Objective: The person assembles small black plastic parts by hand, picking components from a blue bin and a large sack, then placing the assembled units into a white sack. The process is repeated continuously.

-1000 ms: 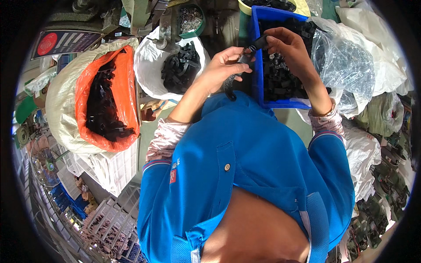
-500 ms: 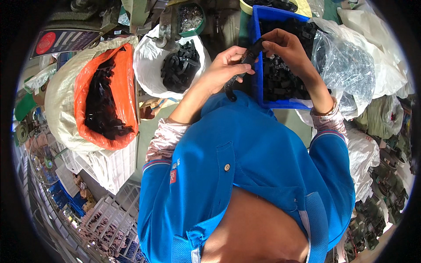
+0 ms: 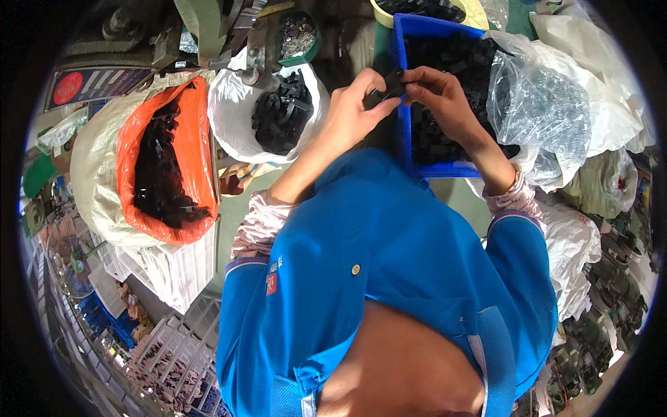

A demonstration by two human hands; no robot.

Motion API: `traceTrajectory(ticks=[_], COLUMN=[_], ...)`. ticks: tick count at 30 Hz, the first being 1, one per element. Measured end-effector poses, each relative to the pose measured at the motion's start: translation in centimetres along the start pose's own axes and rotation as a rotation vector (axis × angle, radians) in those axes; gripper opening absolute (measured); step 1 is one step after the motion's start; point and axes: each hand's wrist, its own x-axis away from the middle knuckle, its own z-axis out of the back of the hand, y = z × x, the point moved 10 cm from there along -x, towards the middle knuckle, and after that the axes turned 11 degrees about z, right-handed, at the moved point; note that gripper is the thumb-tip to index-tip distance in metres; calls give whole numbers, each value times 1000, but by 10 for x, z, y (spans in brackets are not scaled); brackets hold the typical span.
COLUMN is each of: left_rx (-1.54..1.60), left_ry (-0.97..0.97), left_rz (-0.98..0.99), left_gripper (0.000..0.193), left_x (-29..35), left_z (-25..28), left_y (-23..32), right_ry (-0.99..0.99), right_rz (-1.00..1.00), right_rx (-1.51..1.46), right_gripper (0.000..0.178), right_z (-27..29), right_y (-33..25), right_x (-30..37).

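A small black plastic-looking part (image 3: 394, 83) is between my two hands, over the left edge of the blue bin. My left hand (image 3: 353, 111) grips it with thumb and bent fingers. At its right end, the fingertips of my right hand (image 3: 445, 104) pinch it. Its exact kind cannot be made out, as fingers cover much of it. The blue bin (image 3: 445, 171), beneath my right hand, holds many black parts (image 3: 445, 52). To the left of my left hand stands a white-lined container (image 3: 229, 111) with black strip-like pieces (image 3: 283, 115) inside.
Farther left is a pale sack with an orange lining (image 3: 196, 139), full of dark parts. A machine (image 3: 258, 59) and a green tray of small metal bits (image 3: 299, 59) stand at the back. Clear plastic bags (image 3: 538, 104) crowd the bin's right side; a yellow basin (image 3: 476, 14) sits behind it.
My right hand has come down slightly and closer to my left. The black part has turned; its lower end, which hung below my left hand, no longer shows there.
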Motion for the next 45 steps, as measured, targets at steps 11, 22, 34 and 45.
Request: traceTrajectory(ticks=[11, 22, 34, 45], left_rx=[144, 415, 498, 244], left_ry=[59, 160, 113, 145], left_rz=[50, 125, 96, -85], left_gripper=[24, 22, 22, 24], left_x=[5, 35, 24, 32], left_z=[8, 35, 74, 131], left_y=[-24, -56, -52, -56], right_ry=[176, -309, 145, -284], right_rz=[190, -50, 222, 192], right_rx=[973, 1490, 1536, 628], right_gripper=[18, 18, 30, 36], right_z=[203, 250, 207, -105], right_y=[-13, 101, 1, -31], right_x=[-150, -202, -188, -84])
